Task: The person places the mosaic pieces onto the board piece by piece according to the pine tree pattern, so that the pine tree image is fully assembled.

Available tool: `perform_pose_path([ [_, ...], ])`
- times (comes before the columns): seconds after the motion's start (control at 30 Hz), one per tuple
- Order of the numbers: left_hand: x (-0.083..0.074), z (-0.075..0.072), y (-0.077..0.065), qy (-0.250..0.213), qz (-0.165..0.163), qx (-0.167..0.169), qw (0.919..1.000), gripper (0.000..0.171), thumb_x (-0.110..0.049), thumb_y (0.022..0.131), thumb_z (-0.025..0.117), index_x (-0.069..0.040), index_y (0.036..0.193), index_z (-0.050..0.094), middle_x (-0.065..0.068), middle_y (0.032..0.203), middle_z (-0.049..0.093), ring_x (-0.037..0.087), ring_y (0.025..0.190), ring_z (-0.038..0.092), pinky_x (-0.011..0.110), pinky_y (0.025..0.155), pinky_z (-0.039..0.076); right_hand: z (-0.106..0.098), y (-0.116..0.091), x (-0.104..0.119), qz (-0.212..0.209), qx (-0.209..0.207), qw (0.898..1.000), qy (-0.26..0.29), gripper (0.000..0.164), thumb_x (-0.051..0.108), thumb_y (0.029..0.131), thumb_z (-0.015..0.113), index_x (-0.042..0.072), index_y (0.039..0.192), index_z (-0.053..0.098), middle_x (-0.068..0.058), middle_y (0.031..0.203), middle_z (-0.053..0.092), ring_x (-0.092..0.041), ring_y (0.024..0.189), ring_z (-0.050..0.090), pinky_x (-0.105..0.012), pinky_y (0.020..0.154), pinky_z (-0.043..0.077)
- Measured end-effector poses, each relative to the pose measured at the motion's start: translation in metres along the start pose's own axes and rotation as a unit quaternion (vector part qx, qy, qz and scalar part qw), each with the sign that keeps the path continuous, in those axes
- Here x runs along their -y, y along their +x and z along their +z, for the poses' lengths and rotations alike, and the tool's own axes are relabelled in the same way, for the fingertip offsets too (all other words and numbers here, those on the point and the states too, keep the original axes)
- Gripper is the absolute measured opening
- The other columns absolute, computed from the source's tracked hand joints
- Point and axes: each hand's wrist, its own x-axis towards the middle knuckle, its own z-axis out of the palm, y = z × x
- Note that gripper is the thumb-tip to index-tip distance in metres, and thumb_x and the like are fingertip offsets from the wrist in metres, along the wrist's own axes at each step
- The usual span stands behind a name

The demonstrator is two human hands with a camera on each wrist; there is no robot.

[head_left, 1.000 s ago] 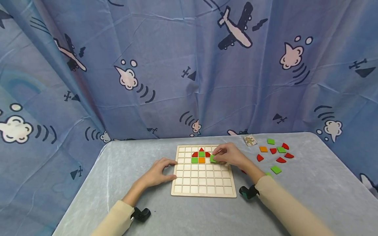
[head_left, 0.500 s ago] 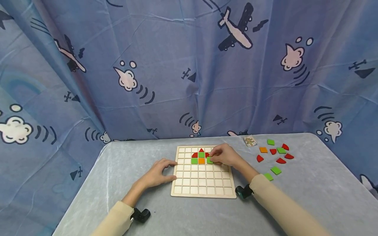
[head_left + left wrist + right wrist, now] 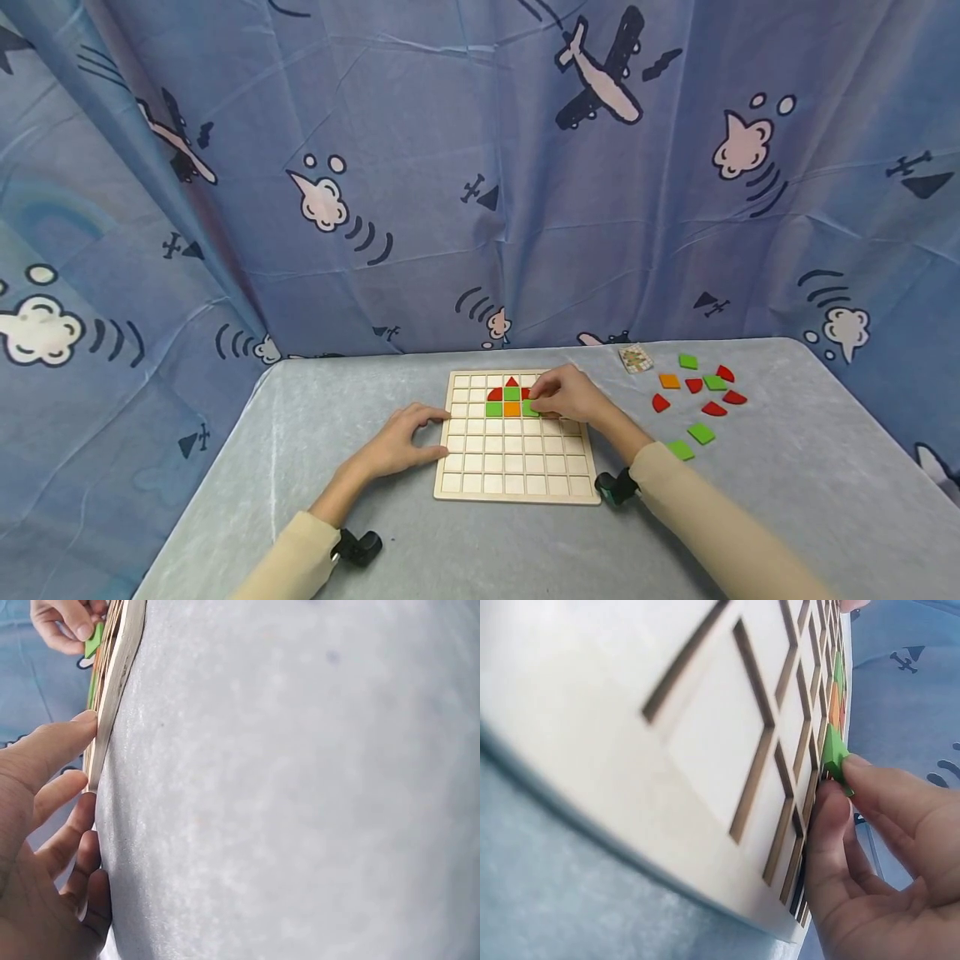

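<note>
So the right hand (image 3: pixel 568 394) is pinching a green tile (image 3: pixel 529 408) between thumb and fingertips, tilted, about 1 o'clock from the middle of the wooden grid board (image 3: pixel 513 462). An orange square (image 3: pixel 512 409) sits at the tile's 9 o'clock. Left hand (image 3: pixel 397 437) has thumb and finger spread wide, touching the board's 9 o'clock edge. Loose pieces (image 3: pixel 714 408) lie out around 2 to 3.

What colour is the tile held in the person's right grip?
The tile is green, seen best in the right wrist view.
</note>
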Motion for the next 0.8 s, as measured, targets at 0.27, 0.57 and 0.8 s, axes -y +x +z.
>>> perform_pose_path([
  [0.27, 0.0012, -0.0002, -0.0005, 0.001, 0.003, -0.001, 1.0, 0.051, -0.024, 0.088, 0.081, -0.007, 0.133, 0.063, 0.009, 0.125, 0.061, 0.029, 0.111, 0.055, 0.049, 0.096, 0.042, 0.0011, 0.0006, 0.0023, 0.006, 0.006, 1.0, -0.019, 0.005, -0.003, 0.087, 0.075, -0.006, 0.09, 0.074, -0.009, 0.067, 0.065, -0.019, 0.056, 0.056, -0.03, 0.054, 0.047],
  [0.57, 0.0029, 0.0009, -0.0006, 0.008, 0.012, -0.006, 0.9999, 0.05, -0.024, 0.089, 0.081, -0.007, 0.133, 0.064, 0.01, 0.125, 0.061, 0.03, 0.11, 0.056, 0.049, 0.096, 0.043, 0.0011, 0.0007, 0.0026, -0.001, 0.008, 1.0, -0.027, 0.004, -0.003, 0.086, 0.077, -0.004, 0.088, 0.073, -0.005, 0.068, 0.064, -0.02, 0.056, 0.056, -0.029, 0.054, 0.048],
  [0.8, 0.0025, 0.0019, -0.0003, 0.007, 0.01, -0.009, 0.9999, 0.051, -0.023, 0.088, 0.082, -0.006, 0.132, 0.064, 0.009, 0.125, 0.062, 0.031, 0.11, 0.056, 0.05, 0.096, 0.043, -0.004, -0.0029, -0.002, -0.008, 0.004, 1.0, -0.024, 0.007, 0.0, 0.087, 0.077, -0.003, 0.093, 0.075, -0.003, 0.076, 0.066, -0.017, 0.063, 0.056, -0.03, 0.057, 0.047],
])
